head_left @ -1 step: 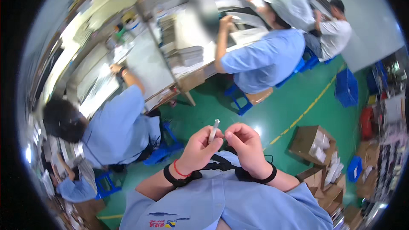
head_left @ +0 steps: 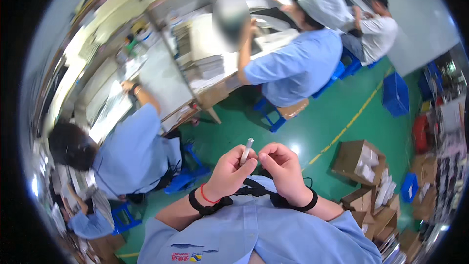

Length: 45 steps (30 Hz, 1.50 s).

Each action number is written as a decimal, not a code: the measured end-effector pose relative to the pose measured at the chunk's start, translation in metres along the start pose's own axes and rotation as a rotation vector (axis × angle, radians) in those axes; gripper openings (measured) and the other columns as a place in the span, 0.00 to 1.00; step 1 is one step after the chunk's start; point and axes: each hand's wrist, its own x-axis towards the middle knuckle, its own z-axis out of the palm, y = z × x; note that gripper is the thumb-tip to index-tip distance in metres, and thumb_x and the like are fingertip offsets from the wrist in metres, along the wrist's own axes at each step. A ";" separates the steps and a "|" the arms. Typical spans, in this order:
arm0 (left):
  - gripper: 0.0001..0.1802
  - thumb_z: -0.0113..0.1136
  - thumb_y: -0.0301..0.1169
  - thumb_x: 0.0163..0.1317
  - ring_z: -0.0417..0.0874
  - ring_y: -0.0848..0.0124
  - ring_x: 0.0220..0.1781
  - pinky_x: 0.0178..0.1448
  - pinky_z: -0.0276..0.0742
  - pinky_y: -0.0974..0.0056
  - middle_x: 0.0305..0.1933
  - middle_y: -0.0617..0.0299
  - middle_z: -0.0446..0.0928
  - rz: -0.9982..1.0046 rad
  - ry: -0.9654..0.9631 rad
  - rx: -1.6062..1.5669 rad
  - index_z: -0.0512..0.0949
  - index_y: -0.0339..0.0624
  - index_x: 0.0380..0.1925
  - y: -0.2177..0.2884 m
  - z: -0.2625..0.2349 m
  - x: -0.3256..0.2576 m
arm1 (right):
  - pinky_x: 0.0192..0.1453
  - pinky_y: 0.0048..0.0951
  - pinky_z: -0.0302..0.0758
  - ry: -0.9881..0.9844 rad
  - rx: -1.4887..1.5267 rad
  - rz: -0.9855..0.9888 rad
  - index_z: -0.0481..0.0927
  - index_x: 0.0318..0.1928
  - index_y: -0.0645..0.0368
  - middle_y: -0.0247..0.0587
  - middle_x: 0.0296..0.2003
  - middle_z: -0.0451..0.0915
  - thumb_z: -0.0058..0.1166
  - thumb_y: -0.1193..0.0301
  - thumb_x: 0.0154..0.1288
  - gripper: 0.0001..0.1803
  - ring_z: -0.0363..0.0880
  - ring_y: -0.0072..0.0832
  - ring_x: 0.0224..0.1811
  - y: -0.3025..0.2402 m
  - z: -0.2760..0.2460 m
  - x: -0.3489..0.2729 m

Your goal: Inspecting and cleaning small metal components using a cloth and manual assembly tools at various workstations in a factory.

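Note:
In front of my chest, both hands are raised close together over the green floor. My left hand (head_left: 233,167) is closed around a short, pale, slim stick (head_left: 247,151) with a shiny silvery end, which points up and slightly right. Its lower part is hidden by the fingers. Just to the right, my right hand (head_left: 283,168) has its thumb and index finger pinched together near the stick, a small gap apart from the left hand. Whatever sits in that pinch, if anything, is too small or hidden to make out.
Co-workers in blue shirts sit on blue stools (head_left: 188,178) at workbenches (head_left: 168,78) ahead and left. To the right, opened cardboard boxes (head_left: 348,162) hold white pieces, with a blue crate (head_left: 395,97) beyond. A yellow line (head_left: 344,129) crosses the floor.
The benches and co-workers ahead have shifted slightly left in the view. The arm of the co-worker in the white cap has changed place a little. My hands hold nearly the same pose.

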 end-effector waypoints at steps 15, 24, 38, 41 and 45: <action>0.04 0.54 0.28 0.66 0.62 0.87 0.25 0.28 0.59 0.77 0.25 0.75 0.65 -0.203 -0.681 0.237 0.72 0.40 0.36 -0.115 0.379 0.211 | 0.37 0.16 0.68 0.616 0.114 -0.339 0.75 0.35 0.61 0.26 0.31 0.75 0.54 0.74 0.67 0.04 0.70 0.12 0.32 -0.149 -0.363 -0.110; 0.05 0.47 0.30 0.70 0.58 0.82 0.18 0.21 0.53 0.75 0.20 0.71 0.57 -0.547 -0.615 -0.116 0.67 0.44 0.34 -0.154 0.557 0.396 | 0.39 0.20 0.68 0.868 0.289 -0.438 0.77 0.47 0.63 0.31 0.32 0.76 0.43 0.70 0.72 0.12 0.70 0.16 0.33 -0.221 -0.551 -0.070; 0.05 0.45 0.28 0.70 0.59 0.81 0.18 0.22 0.55 0.74 0.20 0.70 0.59 -0.817 -0.851 -0.059 0.65 0.43 0.33 -0.180 0.825 0.660 | 0.37 0.19 0.68 1.017 0.354 -0.616 0.79 0.46 0.63 0.29 0.32 0.77 0.48 0.71 0.70 0.10 0.71 0.14 0.33 -0.409 -0.828 0.033; 0.05 0.45 0.28 0.70 0.59 0.82 0.19 0.22 0.55 0.74 0.20 0.70 0.60 -0.711 -0.943 -0.038 0.65 0.42 0.33 -0.208 0.881 0.708 | 0.37 0.18 0.69 1.004 0.367 -0.665 0.79 0.46 0.63 0.29 0.32 0.77 0.49 0.72 0.70 0.10 0.70 0.14 0.33 -0.433 -0.904 0.043; 0.05 0.45 0.28 0.69 0.58 0.82 0.17 0.21 0.54 0.74 0.19 0.70 0.61 -0.447 -0.997 0.165 0.65 0.42 0.33 -0.241 0.971 0.766 | 0.38 0.18 0.69 0.989 0.330 -0.686 0.79 0.45 0.64 0.29 0.32 0.77 0.49 0.73 0.70 0.09 0.70 0.15 0.33 -0.473 -1.007 0.044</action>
